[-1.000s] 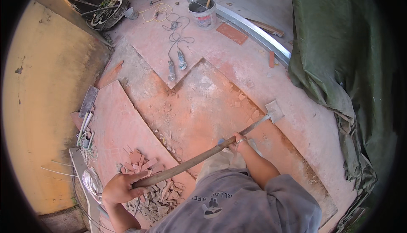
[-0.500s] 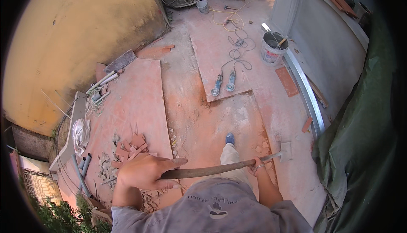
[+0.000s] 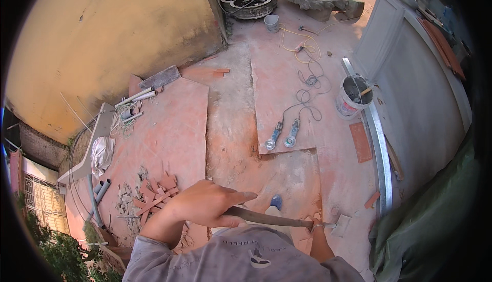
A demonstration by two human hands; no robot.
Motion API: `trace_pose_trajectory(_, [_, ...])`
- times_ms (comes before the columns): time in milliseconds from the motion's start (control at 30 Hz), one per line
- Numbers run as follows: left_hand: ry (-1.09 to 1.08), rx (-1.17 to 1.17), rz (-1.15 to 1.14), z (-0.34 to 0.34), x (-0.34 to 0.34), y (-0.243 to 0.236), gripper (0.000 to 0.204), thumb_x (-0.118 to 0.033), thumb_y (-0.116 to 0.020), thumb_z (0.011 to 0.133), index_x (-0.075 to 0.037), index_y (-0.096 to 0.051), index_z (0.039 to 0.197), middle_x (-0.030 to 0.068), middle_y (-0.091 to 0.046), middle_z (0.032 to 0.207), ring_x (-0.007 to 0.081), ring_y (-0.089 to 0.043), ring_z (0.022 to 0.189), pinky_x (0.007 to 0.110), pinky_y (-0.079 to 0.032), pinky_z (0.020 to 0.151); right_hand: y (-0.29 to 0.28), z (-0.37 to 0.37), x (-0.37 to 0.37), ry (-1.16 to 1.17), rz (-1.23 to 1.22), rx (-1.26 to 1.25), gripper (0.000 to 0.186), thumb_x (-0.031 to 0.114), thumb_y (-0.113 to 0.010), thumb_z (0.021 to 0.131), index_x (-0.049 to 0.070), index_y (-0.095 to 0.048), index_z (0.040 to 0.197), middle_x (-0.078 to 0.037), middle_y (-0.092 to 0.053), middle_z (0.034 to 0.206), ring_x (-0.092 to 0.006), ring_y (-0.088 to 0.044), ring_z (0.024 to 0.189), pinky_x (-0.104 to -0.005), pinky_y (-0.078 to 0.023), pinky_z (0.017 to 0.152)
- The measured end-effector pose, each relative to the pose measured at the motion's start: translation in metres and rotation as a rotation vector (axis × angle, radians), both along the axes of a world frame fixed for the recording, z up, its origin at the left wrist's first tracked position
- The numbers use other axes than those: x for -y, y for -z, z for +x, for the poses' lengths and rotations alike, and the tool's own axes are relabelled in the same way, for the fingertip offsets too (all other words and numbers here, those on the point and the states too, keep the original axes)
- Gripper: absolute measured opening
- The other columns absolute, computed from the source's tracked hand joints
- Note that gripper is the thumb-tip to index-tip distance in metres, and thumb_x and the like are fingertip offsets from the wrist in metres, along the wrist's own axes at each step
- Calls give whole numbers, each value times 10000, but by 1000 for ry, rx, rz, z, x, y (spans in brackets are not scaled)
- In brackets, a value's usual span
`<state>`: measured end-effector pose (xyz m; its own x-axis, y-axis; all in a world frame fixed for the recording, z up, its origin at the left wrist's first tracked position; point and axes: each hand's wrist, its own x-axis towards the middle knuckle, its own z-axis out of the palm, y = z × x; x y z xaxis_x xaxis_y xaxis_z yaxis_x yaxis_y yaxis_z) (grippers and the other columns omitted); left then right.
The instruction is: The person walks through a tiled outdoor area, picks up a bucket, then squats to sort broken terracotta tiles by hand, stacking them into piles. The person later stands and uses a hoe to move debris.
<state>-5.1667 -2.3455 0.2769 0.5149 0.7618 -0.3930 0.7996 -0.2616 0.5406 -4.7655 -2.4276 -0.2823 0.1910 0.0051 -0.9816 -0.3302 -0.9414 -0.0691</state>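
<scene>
A long wooden handle (image 3: 269,219) is held almost level across the lower part of the view, just above the grey shirt (image 3: 241,256) of the person. The left hand (image 3: 205,205) is wrapped over the left end of the handle, its grip shut on the wood with the forefinger stretched out along it. The right hand (image 3: 316,226) is seen only in part near the far end of the handle, where its grip is closed round the shaft; a ring is worn on 1 finger. A pale flat tool head (image 3: 341,224) is fixed at the right end of the handle and is held low, close to the reddish tiled floor (image 3: 169,123). A blue shoe tip (image 3: 276,201) is seen just beyond the handle, on the bare screed. 2 angle grinders (image 3: 282,135) are laid side by side further off, with their cables trailing away. A white bucket (image 3: 351,96) is stood near a long metal bar (image 3: 380,154) at the right. A heap of broken tile pieces (image 3: 151,195) is gathered left of the left hand, and grey pipes (image 3: 95,195) are laid beyond it.
</scene>
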Motion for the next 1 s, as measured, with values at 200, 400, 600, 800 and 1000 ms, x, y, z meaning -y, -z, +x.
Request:
trace_pose_trajectory(200, [10,116,3,-34,-48,34,579,-331,-707,816,-92,-553,1320,130,-703,886,338,-668,796,424,-505,644,27,-1,-37,-50,-72,1,218,318,-631,847,141,-541,756,-18,-506,600,-169,-464,440,-322,-466,433])
trace_pose_trajectory(400, [-108,132,14,-136,-105,65,597,-322,-737,810,-90,-546,1326,111,-706,1007,322,-676,802,408,-515,685,19,-57,-84,118,-39,61,216,314,-673,795,157,-535,738,-2,-544,614,-163,-501,472,-296,-472,434])
trace_pose_trajectory(600, [-466,233,65,-309,-162,104,507,-293,-700,842,-58,-574,1274,137,-714,1033,326,-679,879,400,-519,792,-21,-173,-181,315,59,76,194,268,-651,831,105,-572,763,-33,-609,679,-186,-587,516,-270,-527,462])
trace_pose_trajectory(800, [-881,339,88,-499,-173,97,497,-263,-720,851,-42,-587,1276,140,-706,1015,227,-685,824,325,-536,738,-83,-340,-288,350,188,46,159,241,-640,866,109,-566,816,-24,-633,717,-181,-638,619,-332,-565,589])
trace_pose_trajectory(1000, [-1304,733,432,-628,-128,66,449,-196,-703,863,-6,-596,1256,104,-676,989,153,-655,807,280,-532,708,-139,-526,-403,51,258,-192,187,260,-623,879,86,-562,907,-70,-650,815,-207,-651,713,-348,-566,644])
